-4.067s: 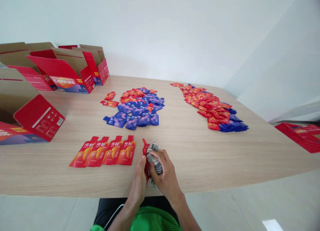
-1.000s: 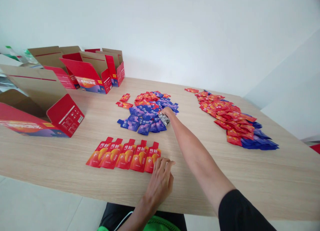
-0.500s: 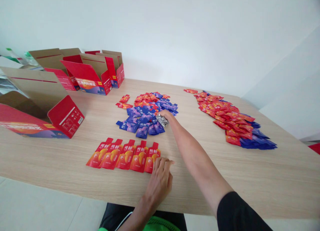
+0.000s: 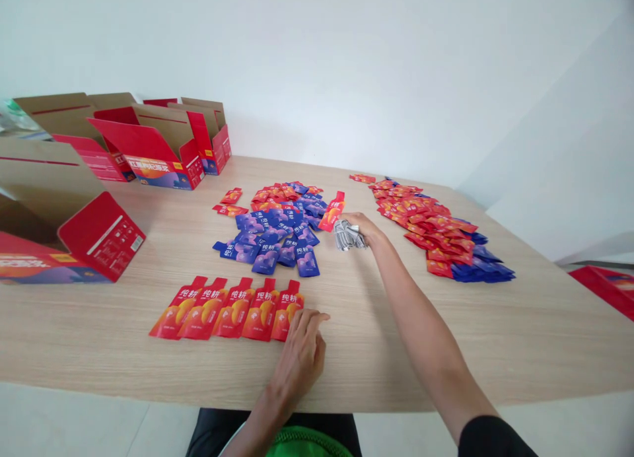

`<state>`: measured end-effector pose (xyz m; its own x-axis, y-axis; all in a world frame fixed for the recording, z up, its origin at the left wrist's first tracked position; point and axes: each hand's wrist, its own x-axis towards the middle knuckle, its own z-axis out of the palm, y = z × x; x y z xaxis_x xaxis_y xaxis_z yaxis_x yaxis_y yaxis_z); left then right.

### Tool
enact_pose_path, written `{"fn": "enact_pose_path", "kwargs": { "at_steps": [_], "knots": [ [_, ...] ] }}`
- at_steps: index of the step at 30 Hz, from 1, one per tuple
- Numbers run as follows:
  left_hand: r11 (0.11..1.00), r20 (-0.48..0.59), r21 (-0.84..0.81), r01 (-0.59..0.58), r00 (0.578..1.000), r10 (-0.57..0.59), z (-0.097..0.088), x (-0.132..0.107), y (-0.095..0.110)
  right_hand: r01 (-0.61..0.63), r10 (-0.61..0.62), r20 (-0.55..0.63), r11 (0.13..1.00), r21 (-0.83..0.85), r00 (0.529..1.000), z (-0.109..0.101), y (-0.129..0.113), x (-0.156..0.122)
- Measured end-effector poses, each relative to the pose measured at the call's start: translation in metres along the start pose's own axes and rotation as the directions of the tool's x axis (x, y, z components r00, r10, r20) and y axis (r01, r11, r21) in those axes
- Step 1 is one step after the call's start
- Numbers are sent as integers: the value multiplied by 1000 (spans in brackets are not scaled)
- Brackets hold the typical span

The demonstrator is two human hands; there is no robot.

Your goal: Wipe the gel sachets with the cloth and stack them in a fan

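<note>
My right hand (image 4: pixel 364 226) is closed over the table, gripping a silvery, striped bundle (image 4: pixel 349 236) whose exact kind I cannot make out. A red pouch (image 4: pixel 331 211) stands tilted at its fingertips, apparently pinched there. Blue pouches (image 4: pixel 265 255) lie loosely overlapping just left of that hand, with red pouches (image 4: pixel 275 194) behind them. Nearer to me, several red pouches form a neat overlapping row (image 4: pixel 222 310). My left hand (image 4: pixel 301 345) rests at the right end of this row, fingers stretched out and touching the last pouch.
Open red cartons (image 4: pixel 163 154) with raised brown flaps stand at the back left, and a larger open carton (image 4: pixel 99 239) is at the near left. A long heap of red and blue pouches (image 4: pixel 421 222) lies on the right. Another red box (image 4: pixel 607 285) shows at the far right.
My right hand has drawn back right from the blue pouches, and a red pouch now shows at its fingertips. My left hand stays at the row. The view has turned slightly right.
</note>
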<state>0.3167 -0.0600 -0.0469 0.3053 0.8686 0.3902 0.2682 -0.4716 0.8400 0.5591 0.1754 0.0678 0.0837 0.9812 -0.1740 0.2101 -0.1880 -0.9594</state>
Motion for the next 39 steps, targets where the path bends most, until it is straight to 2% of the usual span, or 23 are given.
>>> {"fn": "enact_pose_path", "kwargs": {
  "at_steps": [4,6,7,9,10,11,13,15,19,21,23,24,25,27,28,29,30,33,36,39],
  "knots": [
    [962,-66,-243,128,987,-148,-1,1,-5,-19,15,109,999,44,994,-21,14,-50],
    [887,-83,-412,209,961,-265,-2,5,-8,-39,27,187,997,62,982,-20,26,-79],
    [797,-56,-546,259,938,-343,-3,9,-8,-52,35,229,996,67,973,-17,33,-93],
    [547,68,-765,340,887,-456,-3,15,-6,-81,55,307,994,71,950,-7,47,-121],
    [430,141,-824,369,868,-476,-2,18,-3,-95,65,341,993,71,938,0,55,-134],
    [350,199,-850,395,854,-480,-1,19,1,-107,74,370,992,70,926,8,61,-146],
    [249,261,-870,425,826,-499,3,19,9,-126,87,405,989,71,910,22,73,-167],
    [177,278,-884,432,791,-545,8,15,17,-128,88,401,989,75,912,34,81,-183],
    [179,228,-884,432,732,-642,16,7,19,-52,29,262,995,83,965,39,89,-204],
    [180,205,-882,436,697,-687,18,5,16,12,-22,127,997,80,992,36,92,-211],
    [181,189,-879,441,670,-718,19,3,12,71,-67,-48,995,77,997,33,96,-217],
    [186,183,-874,449,659,-730,19,2,10,112,-97,-174,991,75,980,34,98,-220],
    [192,180,-866,461,648,-740,19,0,9,167,-138,-316,984,64,939,37,100,-223],
    [210,188,-845,492,641,-744,21,-4,7,306,-261,-554,952,-13,790,48,102,-229],
    [232,194,-830,507,653,-732,22,-6,7,375,-340,-608,924,-74,717,56,102,-232],
    [261,196,-816,515,673,-713,24,-9,7,434,-421,-609,890,-135,673,65,102,-234],
    [290,197,-806,516,696,-690,26,-11,7,479,-493,-563,858,-188,663,75,102,-236],
    [421,120,-763,491,747,-654,29,-12,7,531,-603,-395,798,-286,693,105,104,-243],
    [557,-17,-683,473,751,-660,26,-7,10,522,-601,-339,798,-302,724,125,111,-250],
    [618,-74,-627,475,753,-654,22,-4,13,532,-598,-303,800,-278,741,131,119,-254]
  ]
}}
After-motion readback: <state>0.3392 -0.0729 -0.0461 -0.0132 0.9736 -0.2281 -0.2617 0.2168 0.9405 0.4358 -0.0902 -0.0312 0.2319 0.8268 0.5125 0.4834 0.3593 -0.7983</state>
